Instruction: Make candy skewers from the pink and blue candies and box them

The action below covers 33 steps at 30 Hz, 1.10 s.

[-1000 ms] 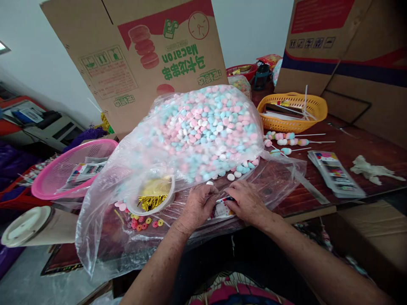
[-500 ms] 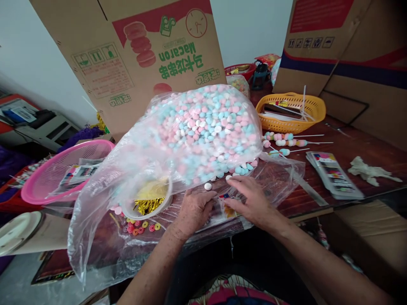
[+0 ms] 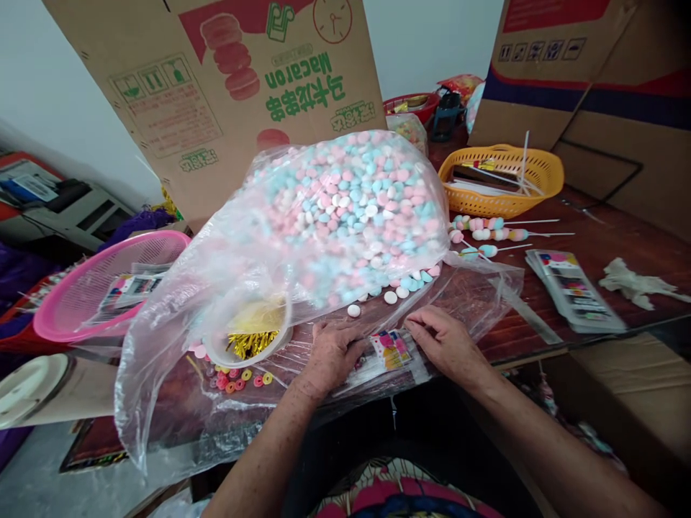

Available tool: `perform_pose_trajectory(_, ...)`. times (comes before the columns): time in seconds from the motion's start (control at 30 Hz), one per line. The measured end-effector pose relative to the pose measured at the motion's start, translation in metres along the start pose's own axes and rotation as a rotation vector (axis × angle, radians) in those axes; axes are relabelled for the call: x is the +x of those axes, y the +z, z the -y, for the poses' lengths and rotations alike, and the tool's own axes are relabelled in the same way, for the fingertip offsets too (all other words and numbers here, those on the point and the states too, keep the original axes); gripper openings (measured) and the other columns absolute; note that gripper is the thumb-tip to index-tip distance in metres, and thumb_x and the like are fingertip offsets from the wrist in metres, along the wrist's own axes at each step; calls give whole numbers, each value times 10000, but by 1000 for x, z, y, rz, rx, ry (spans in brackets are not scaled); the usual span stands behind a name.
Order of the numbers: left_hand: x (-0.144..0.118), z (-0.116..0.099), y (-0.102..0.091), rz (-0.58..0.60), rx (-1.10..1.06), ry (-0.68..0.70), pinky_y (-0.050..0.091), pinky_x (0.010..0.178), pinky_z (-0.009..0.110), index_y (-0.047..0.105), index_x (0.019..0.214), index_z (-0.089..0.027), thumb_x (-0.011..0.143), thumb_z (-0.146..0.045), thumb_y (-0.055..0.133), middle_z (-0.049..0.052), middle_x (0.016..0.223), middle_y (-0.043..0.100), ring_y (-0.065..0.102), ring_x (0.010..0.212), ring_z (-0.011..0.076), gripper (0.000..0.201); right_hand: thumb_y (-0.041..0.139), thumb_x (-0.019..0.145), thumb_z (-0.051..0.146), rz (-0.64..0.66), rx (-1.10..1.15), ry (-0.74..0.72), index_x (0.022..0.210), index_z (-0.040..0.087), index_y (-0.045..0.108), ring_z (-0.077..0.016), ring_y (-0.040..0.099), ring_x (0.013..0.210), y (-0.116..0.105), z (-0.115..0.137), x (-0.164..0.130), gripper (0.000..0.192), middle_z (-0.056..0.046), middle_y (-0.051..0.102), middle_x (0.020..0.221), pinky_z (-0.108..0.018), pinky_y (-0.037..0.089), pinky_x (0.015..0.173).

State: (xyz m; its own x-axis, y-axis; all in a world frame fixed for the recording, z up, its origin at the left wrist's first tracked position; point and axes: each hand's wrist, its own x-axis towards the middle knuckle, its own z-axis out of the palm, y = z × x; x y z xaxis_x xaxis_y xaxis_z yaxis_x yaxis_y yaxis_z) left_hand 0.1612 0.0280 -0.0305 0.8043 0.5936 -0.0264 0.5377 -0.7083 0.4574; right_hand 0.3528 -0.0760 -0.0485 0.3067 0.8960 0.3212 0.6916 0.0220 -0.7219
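Observation:
A small clear plastic bag with a colourful print (image 3: pixel 393 350) lies at the table's front edge. My left hand (image 3: pixel 335 354) is closed over its left end, thumb lying on the plastic. At the right end, my right hand (image 3: pixel 443 338) pinches the bag's edge between thumb and fingers. Just beyond the hands are loose white candies (image 3: pixel 353 311). Behind them rests a big clear bag of pink, blue and white marshmallow candies (image 3: pixel 350 208), its open mouth spread over the table. What lies under my left palm is hidden.
Left stand a round tub (image 3: pixel 290 316) with gold twist ties, ring candies (image 3: pixel 236 380) and a pink basket (image 3: pixel 51 320). Right are a yellow basket (image 3: pixel 480 205), candy skewers (image 3: pixel 502 234), stacked printed bags (image 3: pixel 580 295) and a crumpled glove (image 3: pixel 629 284). Cardboard boxes (image 3: pixel 162 137) rise behind.
My right hand has drawn back from the white candies to the small bag's right end, its fingers closing into a pinch. Another white candy now lies loose. My left hand has barely moved.

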Motion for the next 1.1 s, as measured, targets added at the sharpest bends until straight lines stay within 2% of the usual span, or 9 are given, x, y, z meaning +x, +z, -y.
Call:
perform_pose_trajectory(0.13, 0, 1, -11, -51, -11, 90, 371, 891, 357, 700, 880, -233, 921, -250, 463, 19, 877, 721, 629, 904, 188, 241, 473, 873, 270, -35, 25, -45, 865, 167, 643, -209, 593, 820, -2, 4, -3, 199, -79, 668, 839, -345, 464, 752)
perform_pose_trajectory(0.27, -1, -4, -21, -188, 16, 245, 365, 910, 368, 686, 966, -228, 909, -257, 494, 50, 982, 716, 614, 958, 196, 203, 534, 845, 316, -27, 37, -198, 1011, 153, 635, -253, 553, 995, 6, 15, 5, 254, -133, 639, 1058, -408, 443, 855)
perform_pose_trajectory(0.47, 4, -14, -18, -223, 113, 163, 379, 877, 422, 591, 1165, -217, 856, -368, 573, 96, 1127, 662, 572, 1029, 259, 344, 461, 871, 275, 38, 18, -127, 677, 184, 560, -175, 534, 723, 17, 22, 13, 236, -44, 590, 702, -298, 430, 665)
perform_pose_trajectory(0.53, 9, -17, -12, -151, 167, 98, 377, 868, 438, 609, 1103, -194, 804, -361, 636, 95, 1047, 674, 576, 994, 275, 343, 484, 853, 292, 53, -15, -79, 585, 192, 498, -159, 504, 631, 22, 16, 13, 286, -20, 536, 613, -275, 400, 585)
perform_pose_trajectory(0.6, 13, -17, -8, -100, 159, 43, 383, 850, 405, 650, 912, -184, 810, -286, 625, 57, 883, 680, 594, 893, 237, 146, 499, 842, 311, 60, -37, -53, 552, 195, 487, -157, 496, 605, 26, 9, 13, 313, -11, 517, 578, -274, 397, 576)
perform_pose_trajectory(0.7, 15, -12, -11, -115, 35, 2, 403, 774, 308, 642, 768, -181, 852, -229, 558, 22, 773, 648, 579, 785, 169, 128, 521, 823, 382, 8, -78, -3, 724, 177, 610, -226, 548, 795, 21, -1, 14, 244, -78, 611, 775, -358, 438, 734)
perform_pose_trajectory(0.83, 13, -8, -34, -42, -100, 106, 408, 690, 252, 634, 773, -171, 886, -225, 497, 24, 770, 629, 561, 750, 146, 186, 587, 761, 448, -30, -12, 5, 1132, 146, 584, -305, 476, 1119, 2, 9, 17, 478, -164, 553, 1190, -444, 387, 926)
perform_pose_trajectory(0.97, 10, -26, -56, 106, -122, 216, 426, 729, 269, 623, 861, -184, 886, -217, 477, 26, 830, 649, 572, 794, 158, 152, 524, 800, 299, 175, 235, -85, 841, 184, 643, -190, 584, 821, -7, 40, 20, 170, -51, 636, 821, -304, 453, 732)
perform_pose_trajectory(1.1, 3, -57, -50, -73, -47, 10, 423, 815, 371, 573, 1069, -179, 787, -274, 619, 77, 1005, 647, 569, 928, 236, 301, 493, 830, 281, 136, 345, 82, 711, 182, 589, -130, 523, 625, -8, 56, 12, 182, 13, 564, 636, -246, 402, 596)
